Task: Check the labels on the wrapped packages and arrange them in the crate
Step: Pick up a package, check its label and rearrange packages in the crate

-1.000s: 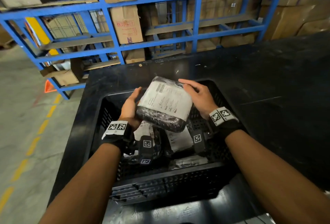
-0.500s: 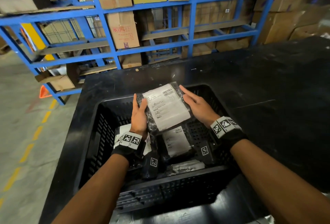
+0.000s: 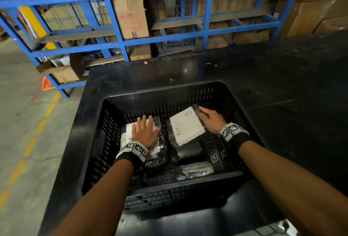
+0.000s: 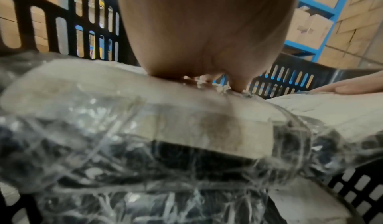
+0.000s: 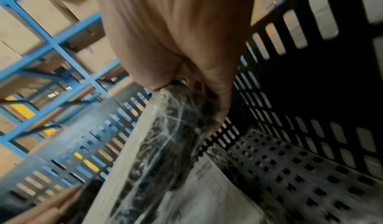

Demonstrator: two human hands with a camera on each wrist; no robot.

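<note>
A black slotted crate point(image 3: 163, 89) stands on a black table point(image 3: 282, 75). Inside it lie several black packages in clear wrap with white labels. My left hand point(image 3: 144, 132) rests flat, fingers straight, on the left package point(image 3: 125, 134); the left wrist view shows the palm point(image 4: 207, 39) pressing its label point(image 4: 145, 112). My right hand point(image 3: 211, 120) holds the right edge of the labelled package point(image 3: 186, 128), which sits label up on another package point(image 3: 190, 150). The right wrist view shows my fingers point(image 5: 220, 109) curled round that package's edge point(image 5: 165, 137).
A further wrapped package point(image 3: 195, 169) lies near the crate's front wall. Bare perforated crate floor point(image 5: 300, 170) shows at the right. Behind the table is a blue rack point(image 3: 165, 38) with cardboard boxes point(image 3: 130, 17). Concrete floor with a yellow dashed line point(image 3: 39, 128) runs at the left.
The labelled package, held up in both hands above the crate, has gone down into the crate's right side. My left hand let go of it and now lies flat on the left package.
</note>
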